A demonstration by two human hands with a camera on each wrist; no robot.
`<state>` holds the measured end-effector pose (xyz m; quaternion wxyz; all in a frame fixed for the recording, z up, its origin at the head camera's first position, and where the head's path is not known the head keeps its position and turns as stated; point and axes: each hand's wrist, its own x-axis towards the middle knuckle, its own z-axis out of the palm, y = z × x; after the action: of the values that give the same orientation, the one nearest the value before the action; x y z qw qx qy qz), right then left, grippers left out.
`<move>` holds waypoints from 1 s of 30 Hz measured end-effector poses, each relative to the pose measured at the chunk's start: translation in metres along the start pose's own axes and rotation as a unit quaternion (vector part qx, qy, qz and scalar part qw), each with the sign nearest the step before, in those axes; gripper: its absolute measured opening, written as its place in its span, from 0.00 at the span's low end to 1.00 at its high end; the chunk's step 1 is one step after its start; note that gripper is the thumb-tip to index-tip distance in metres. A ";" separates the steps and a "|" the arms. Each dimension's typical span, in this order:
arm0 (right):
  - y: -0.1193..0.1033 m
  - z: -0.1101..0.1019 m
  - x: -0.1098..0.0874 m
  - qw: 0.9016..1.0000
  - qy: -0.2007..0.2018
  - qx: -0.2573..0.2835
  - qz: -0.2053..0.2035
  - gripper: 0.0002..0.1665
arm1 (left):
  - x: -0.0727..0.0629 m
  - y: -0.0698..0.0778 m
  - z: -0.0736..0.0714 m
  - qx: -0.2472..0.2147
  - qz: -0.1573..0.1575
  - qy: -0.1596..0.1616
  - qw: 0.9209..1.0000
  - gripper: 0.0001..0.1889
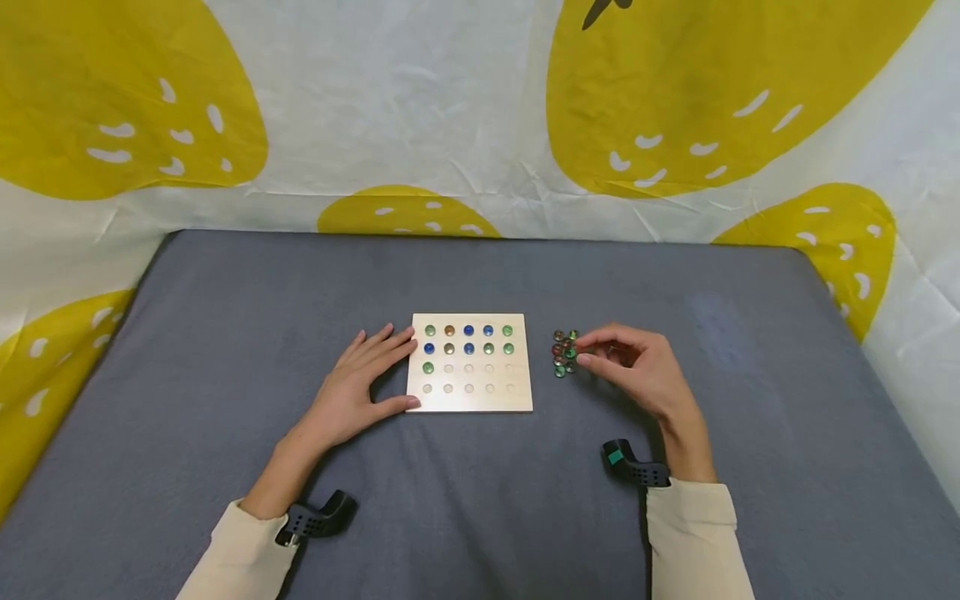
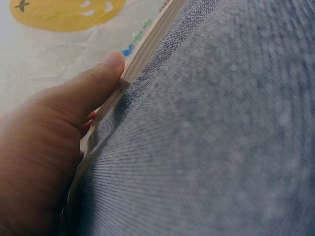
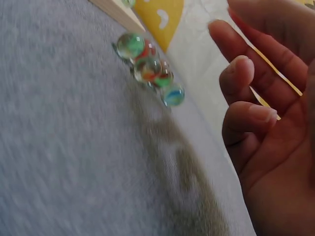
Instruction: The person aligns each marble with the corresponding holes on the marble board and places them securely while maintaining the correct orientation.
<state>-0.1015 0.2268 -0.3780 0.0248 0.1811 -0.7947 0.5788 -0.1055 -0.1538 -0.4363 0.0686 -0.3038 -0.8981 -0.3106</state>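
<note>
The thumb and forefinger of the right hand [image 1: 637, 367] are parted and a little bent at the outer side of a small cluster of glass marbles [image 1: 558, 361]. The right hand looks released, with the other fingers loosely curved; in the right wrist view, these fingertips are apart from the cluster. The marbles lie close together on the grey cloth [image 1: 525, 500], and red, green and clear colours can be seen in them.

The left hand [image 1: 345, 396] is not clenched: its fingers are stretched and spread, touching the left edge of the light wooden board [image 1: 468, 402], while the thumb touches near its front left corner. The board lies flat, to the left of the cluster. Its two far rows are filled with blue, green and brownish seated marbles [image 1: 468, 331]; in the third row one green marble sits at the left end, beside bare shallow hollows.

Both wrists carry black wrist cameras [image 1: 322, 517], next to cream sleeves [image 1: 693, 525]. Behind the cloth stands a white curtain [image 1: 450, 100] with big yellow fruit shapes.
</note>
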 end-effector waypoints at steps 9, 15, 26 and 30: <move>0.034 -0.003 -0.001 0.997 -0.033 -0.053 0.050 0.10 | 0.000 0.000 -0.001 0.001 -0.002 -0.001 1.000 0.41; 0.040 -0.002 -0.002 0.995 -0.024 -0.069 0.068 0.09 | 0.000 0.000 0.000 0.000 -0.001 0.000 1.000 0.41; 0.034 0.000 -0.002 0.991 -0.041 -0.090 0.086 0.08 | 0.001 0.001 -0.001 -0.001 -0.003 0.001 1.000 0.41; 0.034 0.001 -0.001 0.993 -0.038 -0.083 0.080 0.07 | 0.001 0.001 -0.001 -0.001 -0.004 0.000 1.000 0.41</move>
<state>-0.1108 0.2351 -0.4100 -0.0369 0.1358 -0.8524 0.5036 -0.1056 -0.1531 -0.4346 0.0669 -0.3002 -0.8989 -0.3122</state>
